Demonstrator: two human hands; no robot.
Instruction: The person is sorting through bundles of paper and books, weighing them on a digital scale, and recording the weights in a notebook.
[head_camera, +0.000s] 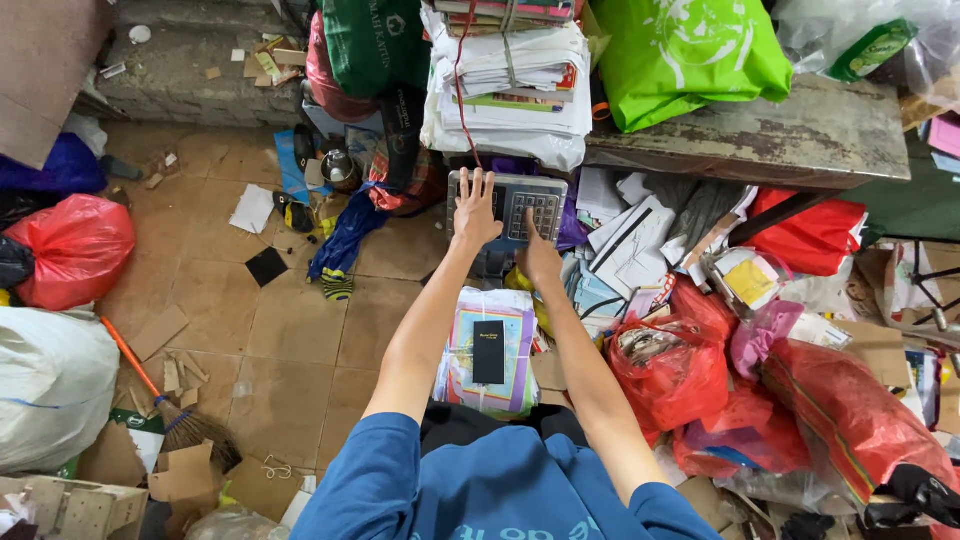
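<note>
Head view: left hand (474, 212) spread flat, fingers splayed, resting on left part of the grey scale display head (507, 207), gripping nothing. Right hand (541, 258) mostly curled, one finger out on the keypad (535, 214), holding nothing. Display sits on the floor clutter below the tied paper stack (510, 85). Paper bundle with black booklet (488, 351) lies between the forearms

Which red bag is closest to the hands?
The open red bag just right of the right hand, with scraps showing inside. The red bag on the far left and the red bag under the bench lie farther off.
</note>
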